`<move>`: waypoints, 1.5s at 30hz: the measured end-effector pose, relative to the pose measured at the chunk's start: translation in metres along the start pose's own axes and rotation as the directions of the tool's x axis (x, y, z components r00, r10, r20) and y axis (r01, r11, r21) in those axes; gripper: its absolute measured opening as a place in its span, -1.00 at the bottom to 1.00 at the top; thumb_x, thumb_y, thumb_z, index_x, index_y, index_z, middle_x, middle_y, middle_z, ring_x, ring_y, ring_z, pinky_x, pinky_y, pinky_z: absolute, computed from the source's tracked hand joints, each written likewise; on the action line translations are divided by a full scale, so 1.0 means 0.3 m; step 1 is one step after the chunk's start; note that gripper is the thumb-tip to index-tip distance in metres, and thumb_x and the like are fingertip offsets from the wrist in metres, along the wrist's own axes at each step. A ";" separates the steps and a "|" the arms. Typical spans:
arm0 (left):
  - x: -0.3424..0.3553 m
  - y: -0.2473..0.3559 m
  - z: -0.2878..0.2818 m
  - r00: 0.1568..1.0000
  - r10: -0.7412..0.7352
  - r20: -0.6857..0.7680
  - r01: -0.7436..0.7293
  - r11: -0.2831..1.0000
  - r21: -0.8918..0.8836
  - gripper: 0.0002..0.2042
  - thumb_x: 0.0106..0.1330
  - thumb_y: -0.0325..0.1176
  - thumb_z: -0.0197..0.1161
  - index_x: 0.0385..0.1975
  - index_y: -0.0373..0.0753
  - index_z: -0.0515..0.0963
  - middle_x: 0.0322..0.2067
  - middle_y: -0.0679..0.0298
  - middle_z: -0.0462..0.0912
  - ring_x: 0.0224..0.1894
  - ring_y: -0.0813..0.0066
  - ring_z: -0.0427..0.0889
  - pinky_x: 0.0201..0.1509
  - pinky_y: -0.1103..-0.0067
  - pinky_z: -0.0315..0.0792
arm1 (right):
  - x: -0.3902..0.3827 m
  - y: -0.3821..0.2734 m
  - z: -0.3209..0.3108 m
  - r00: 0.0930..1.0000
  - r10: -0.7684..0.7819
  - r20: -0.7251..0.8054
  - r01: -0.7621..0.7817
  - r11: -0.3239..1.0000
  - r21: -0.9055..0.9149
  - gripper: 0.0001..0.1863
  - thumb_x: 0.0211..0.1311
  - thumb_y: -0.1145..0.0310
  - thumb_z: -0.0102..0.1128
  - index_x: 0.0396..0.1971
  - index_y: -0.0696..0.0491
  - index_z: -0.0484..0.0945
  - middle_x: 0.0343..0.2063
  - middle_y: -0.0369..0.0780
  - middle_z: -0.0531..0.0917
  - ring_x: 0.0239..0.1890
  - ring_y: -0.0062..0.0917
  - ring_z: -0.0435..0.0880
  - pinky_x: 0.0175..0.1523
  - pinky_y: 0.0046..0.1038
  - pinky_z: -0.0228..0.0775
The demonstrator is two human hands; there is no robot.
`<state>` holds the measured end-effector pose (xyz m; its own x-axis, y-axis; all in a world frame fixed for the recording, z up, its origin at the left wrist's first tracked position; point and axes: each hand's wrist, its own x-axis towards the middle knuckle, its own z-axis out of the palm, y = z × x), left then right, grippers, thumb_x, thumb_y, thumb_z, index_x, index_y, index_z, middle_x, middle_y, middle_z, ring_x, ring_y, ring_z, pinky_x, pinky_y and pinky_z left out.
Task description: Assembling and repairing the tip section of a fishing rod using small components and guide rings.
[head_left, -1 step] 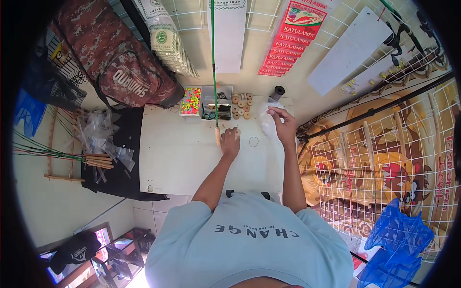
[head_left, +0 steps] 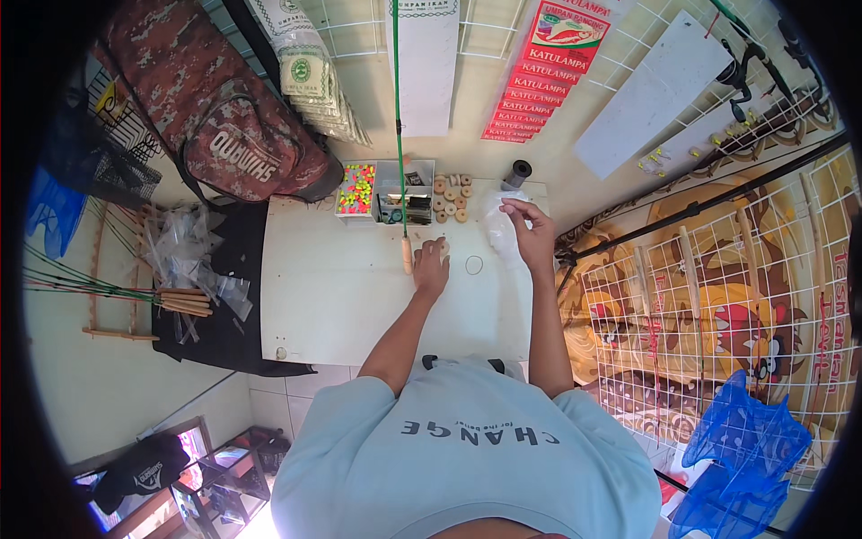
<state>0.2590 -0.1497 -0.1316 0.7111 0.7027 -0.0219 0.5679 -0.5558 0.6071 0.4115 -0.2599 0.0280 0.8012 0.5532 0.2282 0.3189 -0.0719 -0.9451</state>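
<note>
My left hand [head_left: 431, 268] rests on the white tabletop, its fingers curled round a small tan wooden spool [head_left: 445, 248] that is partly hidden. Just left of it is the cork-coloured handle of a thin green fishing rod [head_left: 407, 255], which stretches away toward the wall. My right hand [head_left: 532, 232] is raised with thumb and fingertips together; whatever they pinch is too small to make out. Clear plastic bags [head_left: 499, 228] lie below and beside its fingertips. A dark ring-shaped loop [head_left: 473, 265] lies between my hands.
Several wooden spools [head_left: 452, 198] lie at the back beside a divided tray [head_left: 418, 168] and a box of bright floats [head_left: 356, 190]. A black roll [head_left: 518, 173] stands behind the bags. A camouflage rod bag [head_left: 220, 117] leans at left; a wire grid [head_left: 709, 296] stands at right.
</note>
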 end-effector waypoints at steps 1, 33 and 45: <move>-0.003 0.009 -0.007 1.000 0.022 -0.007 -0.023 1.000 -0.021 -0.50 0.16 -0.42 0.22 0.14 -0.07 0.32 0.01 0.16 0.34 0.02 0.09 0.35 0.11 0.30 0.35 | 0.002 -0.003 -0.005 1.000 0.001 -0.003 -0.001 1.000 0.009 -0.84 0.18 0.38 0.25 -0.25 0.04 0.69 -0.29 -0.28 0.71 -0.30 -0.66 0.59 -0.18 -0.58 0.36; -0.012 0.300 -0.555 0.866 0.273 -0.419 -0.477 0.704 -0.526 -0.91 0.14 -0.47 0.34 -0.35 -0.21 0.64 -0.37 0.35 0.66 -0.30 0.49 0.51 -0.35 0.62 0.39 | -0.101 -0.245 0.158 0.989 -0.101 0.109 0.078 0.976 0.204 -0.69 0.14 0.50 0.28 -0.08 0.14 0.57 -0.38 -0.22 0.70 -0.27 -0.63 0.62 -0.04 -0.56 0.38; -0.030 0.245 -0.637 0.891 0.252 -0.378 -0.432 0.729 -0.530 -0.92 0.19 -0.47 0.30 -0.34 -0.24 0.62 -0.36 0.29 0.62 -0.29 0.52 0.51 -0.30 0.62 0.38 | -0.091 -0.286 0.295 0.999 0.012 0.043 -0.029 0.906 0.422 -0.82 0.16 0.53 0.26 -0.24 0.26 0.59 -0.35 -0.15 0.69 -0.26 -0.58 0.66 -0.09 -0.58 0.47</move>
<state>0.2152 -0.1121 0.0650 0.6198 0.6538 0.4341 -0.1126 -0.4733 0.8737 0.3175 -0.1953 0.0821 0.7822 0.5879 0.2064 0.0516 0.2691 -0.9617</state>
